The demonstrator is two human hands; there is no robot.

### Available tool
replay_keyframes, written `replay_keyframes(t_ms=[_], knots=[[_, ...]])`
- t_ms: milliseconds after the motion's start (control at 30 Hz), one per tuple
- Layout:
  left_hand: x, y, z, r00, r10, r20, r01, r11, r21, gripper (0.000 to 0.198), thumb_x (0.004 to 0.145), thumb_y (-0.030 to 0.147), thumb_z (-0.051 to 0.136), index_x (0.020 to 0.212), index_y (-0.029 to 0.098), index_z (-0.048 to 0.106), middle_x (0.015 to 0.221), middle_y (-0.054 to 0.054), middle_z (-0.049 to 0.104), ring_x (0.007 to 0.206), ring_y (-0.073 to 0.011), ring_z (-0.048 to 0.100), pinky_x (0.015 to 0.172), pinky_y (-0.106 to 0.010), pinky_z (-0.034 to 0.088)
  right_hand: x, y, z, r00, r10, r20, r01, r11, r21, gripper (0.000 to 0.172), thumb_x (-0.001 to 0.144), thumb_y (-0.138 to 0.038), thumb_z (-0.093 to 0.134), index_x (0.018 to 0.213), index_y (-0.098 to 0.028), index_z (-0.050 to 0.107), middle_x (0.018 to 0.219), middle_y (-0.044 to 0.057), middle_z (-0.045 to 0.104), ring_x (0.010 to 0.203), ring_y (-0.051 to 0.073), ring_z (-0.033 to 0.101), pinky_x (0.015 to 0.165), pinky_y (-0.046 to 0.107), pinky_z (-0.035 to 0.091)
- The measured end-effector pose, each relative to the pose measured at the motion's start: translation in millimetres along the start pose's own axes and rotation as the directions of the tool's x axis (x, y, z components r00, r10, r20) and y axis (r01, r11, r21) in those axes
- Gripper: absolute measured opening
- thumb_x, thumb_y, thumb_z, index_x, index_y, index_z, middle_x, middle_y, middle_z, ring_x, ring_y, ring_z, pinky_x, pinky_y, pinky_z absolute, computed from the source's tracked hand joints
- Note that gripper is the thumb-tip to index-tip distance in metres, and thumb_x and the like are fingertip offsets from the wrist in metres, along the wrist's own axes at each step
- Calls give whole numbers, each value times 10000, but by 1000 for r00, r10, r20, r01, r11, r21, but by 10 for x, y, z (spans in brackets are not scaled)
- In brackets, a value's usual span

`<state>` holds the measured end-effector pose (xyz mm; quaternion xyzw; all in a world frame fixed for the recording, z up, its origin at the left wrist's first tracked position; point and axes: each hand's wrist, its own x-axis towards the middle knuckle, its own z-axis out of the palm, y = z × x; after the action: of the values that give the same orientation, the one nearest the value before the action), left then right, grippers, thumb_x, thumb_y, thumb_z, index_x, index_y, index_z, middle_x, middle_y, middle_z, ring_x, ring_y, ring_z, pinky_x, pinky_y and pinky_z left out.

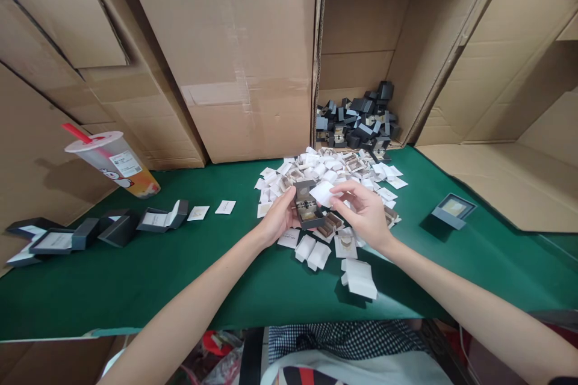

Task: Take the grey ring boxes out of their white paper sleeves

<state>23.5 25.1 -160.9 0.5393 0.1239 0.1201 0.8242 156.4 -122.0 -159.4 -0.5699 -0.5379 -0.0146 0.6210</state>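
Note:
My left hand (279, 216) is closed round a small dark jewelry box (308, 207). Its lid stands up and its inside shows beige, with metal hinges in the middle. Just right of the lid, my right hand (361, 210) pinches a white card (324, 192) between thumb and fingers. Under and behind both hands spreads a heap of white folded inserts (334, 162). Nearer to me lie a pair of white inserts (312, 252), a card with a necklace-like curve (345, 245) and a single white insert (359, 279).
Several dark boxes (120, 228) stand in a row on the left, beside two small cards (225, 207). A drink cup (115, 162) with a red straw leans behind them. More dark boxes (361, 114) fill a carton (361, 24) at the back. One open box (454, 210) sits right.

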Motion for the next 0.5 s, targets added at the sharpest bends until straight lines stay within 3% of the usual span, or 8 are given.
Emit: replay_keyframes(t_ms=[167,267,400,500], knots=[[-4,-16,30,1000,-19,-8,19,1000,15,502,902,510,454,1276,179,506,1045,-143,680,844,-242,684,638,-357,590,1,1,33,940,-308,145,333,921,-204,242,856,-85,514,1045,-215,591,853,47,592,766,162,581,663,323,521],[-11,-22,51,999,-42,7,42,999,27,501,895,525,457,1253,180,521,1042,-139,681,853,-245,682,627,-352,589,-4,27,48,922,-308,236,355,915,-191,290,870,-73,482,1116,-208,556,864,52,613,786,163,583,681,323,526],[-16,-20,65,999,-51,19,50,998,43,512,887,533,469,1259,185,518,1038,-129,681,855,-248,682,638,-351,586,20,48,34,889,-318,331,390,903,-181,190,901,-139,492,1035,-202,611,920,76,669,864,193,603,753,374,532],[-15,-23,59,999,-47,13,46,998,50,531,882,539,476,1279,188,501,1038,-119,677,864,-247,676,641,-343,584,31,51,31,871,-316,375,405,895,-187,188,916,-161,480,1014,-197,636,884,75,683,832,196,607,721,371,533]])
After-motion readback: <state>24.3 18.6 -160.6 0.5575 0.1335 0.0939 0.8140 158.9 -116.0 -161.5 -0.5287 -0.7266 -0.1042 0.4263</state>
